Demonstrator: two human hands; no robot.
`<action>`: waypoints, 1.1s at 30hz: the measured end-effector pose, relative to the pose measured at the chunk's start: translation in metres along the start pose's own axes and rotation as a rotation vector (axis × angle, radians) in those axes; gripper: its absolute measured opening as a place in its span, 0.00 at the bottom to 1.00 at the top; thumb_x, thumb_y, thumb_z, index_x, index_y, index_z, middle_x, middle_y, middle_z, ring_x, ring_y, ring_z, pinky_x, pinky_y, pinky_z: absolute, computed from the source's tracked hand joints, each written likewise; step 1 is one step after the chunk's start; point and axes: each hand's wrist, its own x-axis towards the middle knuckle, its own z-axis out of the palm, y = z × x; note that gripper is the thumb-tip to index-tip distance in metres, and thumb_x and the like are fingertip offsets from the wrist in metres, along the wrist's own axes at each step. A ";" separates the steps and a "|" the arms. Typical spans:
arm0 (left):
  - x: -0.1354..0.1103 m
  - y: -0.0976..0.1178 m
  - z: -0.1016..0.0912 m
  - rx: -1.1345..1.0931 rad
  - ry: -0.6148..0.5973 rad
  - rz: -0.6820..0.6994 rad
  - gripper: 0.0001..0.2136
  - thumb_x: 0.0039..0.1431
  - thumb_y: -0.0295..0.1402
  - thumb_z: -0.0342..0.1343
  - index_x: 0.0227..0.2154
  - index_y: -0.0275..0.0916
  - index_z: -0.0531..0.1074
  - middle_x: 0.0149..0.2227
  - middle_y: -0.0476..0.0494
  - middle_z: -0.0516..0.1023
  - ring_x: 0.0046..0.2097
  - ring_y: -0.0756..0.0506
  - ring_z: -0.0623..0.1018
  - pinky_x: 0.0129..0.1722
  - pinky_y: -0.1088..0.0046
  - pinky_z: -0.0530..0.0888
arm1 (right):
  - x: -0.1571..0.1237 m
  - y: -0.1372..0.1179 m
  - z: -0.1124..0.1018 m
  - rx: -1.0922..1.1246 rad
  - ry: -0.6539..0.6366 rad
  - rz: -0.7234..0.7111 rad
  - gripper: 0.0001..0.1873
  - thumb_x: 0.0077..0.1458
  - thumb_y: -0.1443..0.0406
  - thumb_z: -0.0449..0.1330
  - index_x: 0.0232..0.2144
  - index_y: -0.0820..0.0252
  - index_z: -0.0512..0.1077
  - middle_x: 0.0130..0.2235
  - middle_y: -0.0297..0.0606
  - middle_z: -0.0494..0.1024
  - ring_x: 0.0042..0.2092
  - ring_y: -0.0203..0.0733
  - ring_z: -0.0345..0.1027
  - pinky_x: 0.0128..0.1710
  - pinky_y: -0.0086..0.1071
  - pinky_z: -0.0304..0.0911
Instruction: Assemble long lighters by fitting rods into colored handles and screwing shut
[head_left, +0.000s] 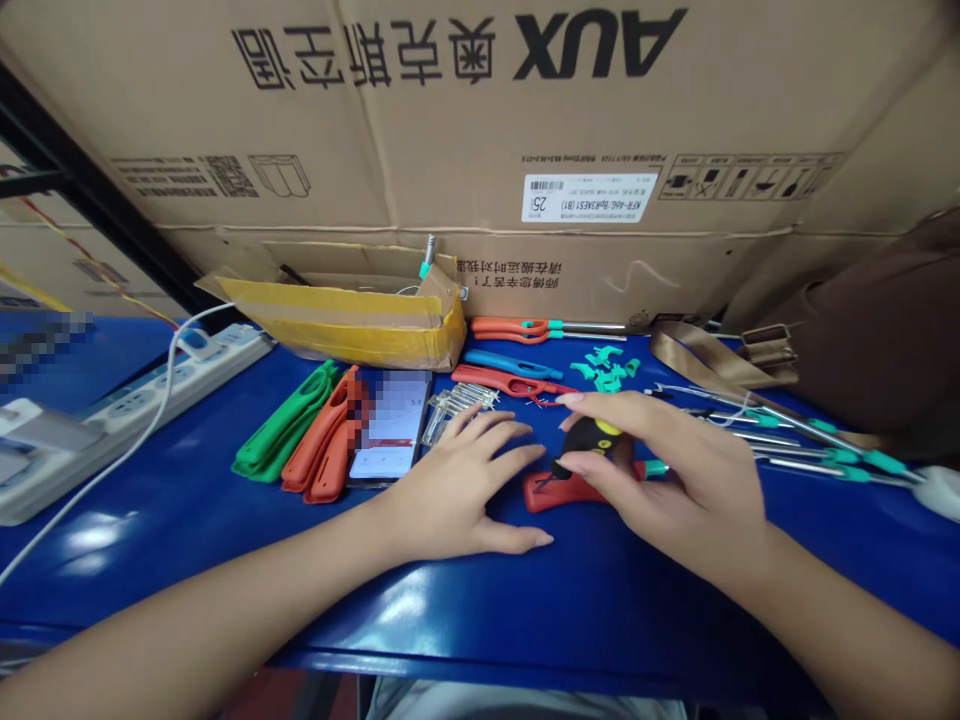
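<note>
My right hand (660, 470) grips a black and yellow screwdriver handle (592, 437), its tip pointing down at a red plastic handle (559, 490) lying on the blue table (525, 610). My left hand (465, 480) rests flat beside it, fingers spread and holding nothing, just left of the red handle. A small pile of metal pins (454, 405) lies just beyond the left fingertips.
A phone (390, 425) lies beside orange handles (326, 450) and green handles (281, 425). Behind are a taped cardboard box (352, 320), red and blue tools (510, 370), teal plastic bits (607, 370) and metal rods with teal ends (795, 440). A power strip (150, 390) sits left, a brown bag (877, 340) right.
</note>
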 end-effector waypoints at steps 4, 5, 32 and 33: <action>0.001 0.002 0.004 -0.037 0.007 0.063 0.18 0.67 0.47 0.58 0.53 0.42 0.75 0.56 0.39 0.76 0.63 0.36 0.68 0.66 0.51 0.59 | 0.000 0.001 -0.004 0.039 -0.045 -0.015 0.18 0.66 0.66 0.58 0.58 0.55 0.70 0.47 0.39 0.85 0.44 0.43 0.81 0.46 0.34 0.76; 0.002 0.002 0.004 -0.054 0.003 0.063 0.16 0.68 0.44 0.58 0.52 0.42 0.75 0.54 0.40 0.76 0.62 0.37 0.69 0.65 0.53 0.61 | 0.000 0.002 -0.004 0.063 -0.062 -0.017 0.21 0.66 0.68 0.57 0.60 0.56 0.69 0.49 0.40 0.84 0.47 0.43 0.80 0.48 0.35 0.76; 0.003 0.008 0.012 -0.162 -0.025 -0.023 0.11 0.69 0.41 0.58 0.45 0.40 0.76 0.42 0.42 0.75 0.49 0.40 0.73 0.51 0.60 0.67 | 0.000 0.004 0.003 0.104 -0.125 -0.004 0.19 0.64 0.65 0.62 0.57 0.53 0.69 0.47 0.38 0.82 0.42 0.40 0.78 0.42 0.31 0.75; 0.003 0.008 0.011 -0.161 -0.031 -0.022 0.12 0.69 0.42 0.58 0.47 0.39 0.76 0.43 0.42 0.75 0.50 0.40 0.73 0.52 0.60 0.67 | 0.000 0.004 0.001 0.144 -0.168 0.005 0.23 0.65 0.66 0.59 0.61 0.53 0.65 0.51 0.40 0.80 0.44 0.40 0.78 0.43 0.31 0.75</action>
